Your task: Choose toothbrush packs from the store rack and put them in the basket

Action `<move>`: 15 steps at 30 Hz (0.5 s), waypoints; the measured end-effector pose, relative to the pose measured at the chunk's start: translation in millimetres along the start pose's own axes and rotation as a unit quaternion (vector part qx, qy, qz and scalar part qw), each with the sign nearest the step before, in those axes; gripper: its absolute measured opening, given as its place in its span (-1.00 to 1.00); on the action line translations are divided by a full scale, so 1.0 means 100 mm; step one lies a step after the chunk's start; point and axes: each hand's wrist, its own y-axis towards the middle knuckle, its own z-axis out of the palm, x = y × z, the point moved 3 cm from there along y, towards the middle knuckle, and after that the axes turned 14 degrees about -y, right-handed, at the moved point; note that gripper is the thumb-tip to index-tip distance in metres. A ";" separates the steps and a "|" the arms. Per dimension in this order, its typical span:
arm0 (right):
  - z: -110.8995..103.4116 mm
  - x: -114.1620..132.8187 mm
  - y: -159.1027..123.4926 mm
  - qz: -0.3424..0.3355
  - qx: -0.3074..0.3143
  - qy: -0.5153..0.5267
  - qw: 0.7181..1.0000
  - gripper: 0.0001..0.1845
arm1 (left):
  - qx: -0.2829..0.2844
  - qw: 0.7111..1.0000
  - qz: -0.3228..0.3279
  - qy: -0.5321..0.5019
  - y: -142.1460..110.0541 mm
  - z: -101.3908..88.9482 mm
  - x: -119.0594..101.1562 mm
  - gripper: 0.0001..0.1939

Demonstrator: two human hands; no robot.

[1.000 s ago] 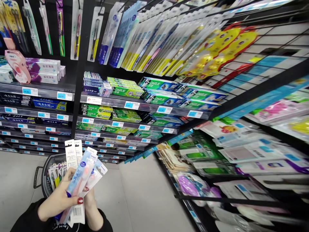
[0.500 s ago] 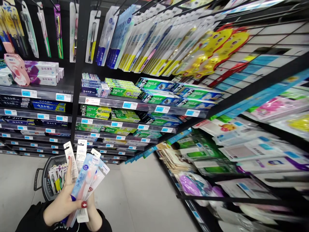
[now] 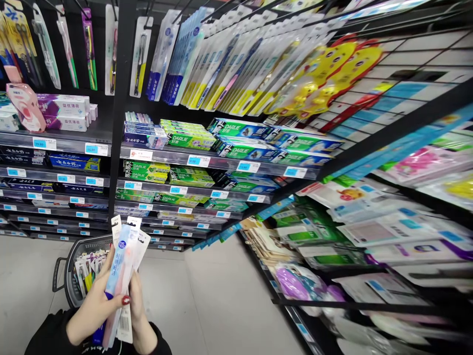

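Several packaged toothbrushes (image 3: 120,268) are bunched upright between my two hands, a blue-and-clear pack in front and white cards with hang holes behind. My left hand (image 3: 90,310) grips them from the left, its red-nailed thumb across the front pack. On the right side of the bunch, my right hand (image 3: 138,303) is closed against the packs, its fingertips partly hidden behind them. Just beyond my left hand, a grey shopping basket (image 3: 70,281) stands on the floor with many more packaged toothbrushes (image 3: 86,271) inside.
Toothbrush packs (image 3: 221,69) hang in rows on hooks above shelves of toothpaste boxes (image 3: 192,140). A pink bottle (image 3: 25,103) stands on the left shelf. To the right, a slanting rack (image 3: 318,256) holds bagged goods. Grey floor tiles (image 3: 207,305) lie below.
The fanned toothbrush packs have been drawn together into a narrower bunch. My left index finger, earlier stretched up along a white card, is lower, and my right hand shows more beside the packs.
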 end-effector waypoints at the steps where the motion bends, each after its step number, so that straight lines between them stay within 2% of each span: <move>1: 0.02 -0.02 -0.01 0.028 0.013 0.036 0.999 -0.58 | -0.013 0.999 -0.011 -0.033 0.01 -0.01 0.02 -0.43; 3: 0.06 -0.06 -0.02 0.062 0.026 0.096 0.993 -0.48 | -0.050 0.994 -0.035 -0.095 0.03 -0.03 0.04 -0.44; 6: 0.09 -0.06 -0.04 0.070 0.029 0.136 0.988 -0.43 | -0.099 0.985 -0.055 -0.129 0.04 -0.05 0.04 -0.43; 8: 0.10 -0.04 -0.06 0.072 0.049 0.145 0.986 -0.41 | -0.107 0.987 -0.052 -0.107 0.05 -0.06 0.02 -0.46; 12: 0.09 -0.01 -0.10 0.083 0.088 0.139 0.983 -0.34 | -0.079 0.994 -0.044 -0.056 0.06 -0.07 -0.03 -0.57; 15: 0.08 0.00 -0.08 0.106 0.098 0.134 0.980 -0.41 | -0.102 0.989 -0.064 -0.081 0.07 -0.10 -0.03 -0.60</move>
